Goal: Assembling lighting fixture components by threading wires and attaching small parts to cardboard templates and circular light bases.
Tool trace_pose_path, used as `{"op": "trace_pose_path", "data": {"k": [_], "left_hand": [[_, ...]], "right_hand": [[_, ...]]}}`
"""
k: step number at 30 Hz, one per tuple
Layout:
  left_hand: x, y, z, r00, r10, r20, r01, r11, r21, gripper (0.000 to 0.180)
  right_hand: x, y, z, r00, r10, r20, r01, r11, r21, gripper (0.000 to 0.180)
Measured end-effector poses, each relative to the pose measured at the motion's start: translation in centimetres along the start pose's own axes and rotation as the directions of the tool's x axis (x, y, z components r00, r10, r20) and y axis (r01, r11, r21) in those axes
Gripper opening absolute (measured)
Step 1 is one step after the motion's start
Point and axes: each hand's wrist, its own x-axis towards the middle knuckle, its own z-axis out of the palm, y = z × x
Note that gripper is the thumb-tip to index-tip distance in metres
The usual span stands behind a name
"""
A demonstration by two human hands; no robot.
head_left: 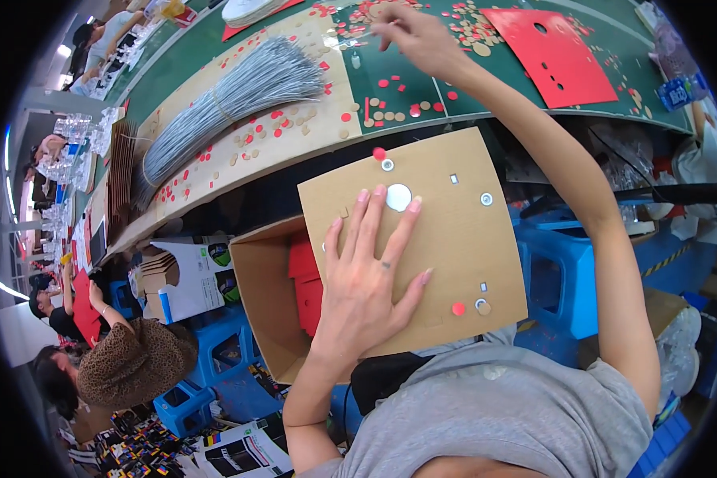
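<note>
My left hand (372,275) lies flat, fingers spread, on a brown cardboard sheet (454,203) that rests on my lap. The sheet has punched holes, small metal eyelets and a red dot on it. My right hand (417,36) reaches far forward over the green table (486,99), fingers pinched among scattered red and brown punched discs; whether it holds something I cannot tell. A red card sheet (554,56) with holes lies to the right of that hand.
A bundle of grey wires (231,99) lies on a brown board at the left of the table. An open carton (271,295) with red sheets stands by my left knee. Blue crates (566,271) sit under the table. Other people work at the left (127,362).
</note>
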Motion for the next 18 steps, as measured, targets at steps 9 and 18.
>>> {"op": "trace_pose_path", "data": {"k": [9, 18], "left_hand": [[0.7, -0.6, 0.0, 0.999, 0.034, 0.011, -0.035, 0.998, 0.053, 0.071], [0.9, -1.5, -0.3, 0.990, 0.139, 0.010, -0.139, 0.987, 0.080, 0.061]], "right_hand": [[-14.9, -2.4, -10.7, 0.514, 0.387, -0.765, 0.410, 0.673, 0.616, 0.022], [-39.6, -6.4, -22.1, 0.037, 0.589, -0.807, 0.312, 0.760, 0.570, 0.013]]}}
